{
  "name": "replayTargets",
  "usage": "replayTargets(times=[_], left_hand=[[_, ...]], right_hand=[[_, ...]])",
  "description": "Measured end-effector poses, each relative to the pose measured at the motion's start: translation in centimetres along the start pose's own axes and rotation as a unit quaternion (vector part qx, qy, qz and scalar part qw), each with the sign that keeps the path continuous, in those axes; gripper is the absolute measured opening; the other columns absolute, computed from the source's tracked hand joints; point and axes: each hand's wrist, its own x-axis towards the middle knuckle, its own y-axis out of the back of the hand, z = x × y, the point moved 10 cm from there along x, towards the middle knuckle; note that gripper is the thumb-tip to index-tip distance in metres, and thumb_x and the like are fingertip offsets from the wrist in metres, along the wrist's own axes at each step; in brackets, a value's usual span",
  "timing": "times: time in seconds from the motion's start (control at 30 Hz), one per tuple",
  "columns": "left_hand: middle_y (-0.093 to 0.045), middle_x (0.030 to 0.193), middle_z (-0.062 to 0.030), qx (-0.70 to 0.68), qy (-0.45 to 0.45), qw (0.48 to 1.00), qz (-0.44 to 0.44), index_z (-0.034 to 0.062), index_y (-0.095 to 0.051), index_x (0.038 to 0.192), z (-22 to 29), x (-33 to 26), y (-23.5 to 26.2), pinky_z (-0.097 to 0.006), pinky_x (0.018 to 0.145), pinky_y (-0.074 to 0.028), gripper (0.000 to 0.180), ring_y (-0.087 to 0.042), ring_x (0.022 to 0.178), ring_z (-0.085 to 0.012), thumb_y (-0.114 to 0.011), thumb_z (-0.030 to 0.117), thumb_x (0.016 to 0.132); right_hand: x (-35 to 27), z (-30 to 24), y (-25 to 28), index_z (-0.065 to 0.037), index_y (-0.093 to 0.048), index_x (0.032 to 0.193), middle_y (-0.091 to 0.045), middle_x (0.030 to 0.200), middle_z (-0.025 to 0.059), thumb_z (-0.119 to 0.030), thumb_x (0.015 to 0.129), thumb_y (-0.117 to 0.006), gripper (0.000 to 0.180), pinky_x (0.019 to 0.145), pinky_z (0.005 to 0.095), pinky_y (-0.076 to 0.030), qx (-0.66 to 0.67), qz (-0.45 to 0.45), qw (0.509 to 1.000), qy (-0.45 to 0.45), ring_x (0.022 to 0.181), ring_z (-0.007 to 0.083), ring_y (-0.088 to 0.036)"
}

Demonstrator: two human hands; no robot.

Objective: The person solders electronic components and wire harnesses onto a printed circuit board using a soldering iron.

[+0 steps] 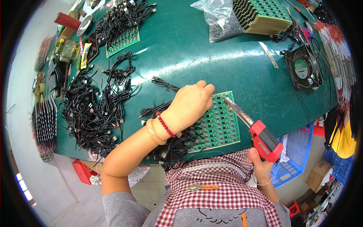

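A green circuit board (223,125) with rows of small black parts lies at the table's near edge. My right hand (261,164) is closed round the red and black handle of a soldering gun (266,140). Its metal barrel slants up and left, and the tip is at the board's top end. Over the board's upper left corner my left hand (191,104) is closed with its fingers bent together; what they pinch is hidden. Black cables (170,151) bunch under my left forearm and along the board's left side.
A big heap of black cables (94,109) covers the left. Behind it, another cable pile (124,19) partly covers a second board (126,41). Farther off are a clear plastic bag (223,22) and stacked boards (261,17). A fan (302,68) and metal strip (269,55) lie right.
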Motion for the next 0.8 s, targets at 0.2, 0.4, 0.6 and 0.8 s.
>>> replayTargets(times=[0.2, 0.4, 0.6, 0.8], left_hand=[[-0.054, 0.075, -0.0165, 0.002, -0.002, 1.0, -0.001, 0.0017, -0.053, 0.079, 0.0, 0.1, -0.1, -0.047, 0.06, -0.047, 0.007, -0.058, 0.066, -0.0388, -0.057, 0.007, 0.08], [-0.055, 0.075, -0.0168, -0.001, 0.001, 1.0, -0.005, 0.0013, -0.053, 0.078, 0.0, 0.1, -0.1, -0.048, 0.06, -0.047, 0.007, -0.057, 0.066, -0.0391, -0.057, 0.007, 0.08], [-0.054, 0.073, -0.0171, -0.006, -0.008, 1.0, 0.001, 0.0008, -0.053, 0.078, 0.0, 0.2, 0.0, -0.048, 0.061, -0.047, 0.006, -0.057, 0.066, -0.0393, -0.056, 0.006, 0.079], [-0.055, 0.081, -0.0162, 0.014, 0.005, 0.999, -0.037, 0.0029, -0.055, 0.085, 0.3, 0.1, 0.4, -0.047, 0.065, -0.047, 0.011, -0.058, 0.071, -0.0376, -0.06, 0.009, 0.078]], right_hand=[[-0.1, 0.5, 0.5, 0.002, -0.054, 0.08, -0.053, 0.06, 0.0054, -0.005, 0.091, -0.056, 0.013, 0.051, 0.0278, -0.043, 0.031, 0.031, 0.999, -0.008, 0.052, 0.0126, -0.051], [0.0, 0.0, 0.3, 0.004, -0.054, 0.09, -0.051, 0.059, 0.0046, -0.006, 0.091, -0.056, 0.01, 0.051, 0.0282, -0.043, 0.003, 0.007, 1.0, 0.008, 0.05, 0.0123, -0.049], [1.1, -1.6, -0.3, 0.006, -0.049, 0.115, -0.048, 0.058, 0.0046, -0.007, 0.091, -0.055, 0.029, 0.048, 0.0276, -0.041, 0.139, 0.024, 0.989, -0.049, 0.046, 0.011, -0.044], [1.9, -2.2, 0.4, 0.004, -0.048, 0.117, -0.046, 0.057, 0.0037, -0.01, 0.091, -0.054, 0.03, 0.046, 0.0262, -0.038, 0.192, 0.05, 0.979, -0.049, 0.045, 0.0101, -0.042]])
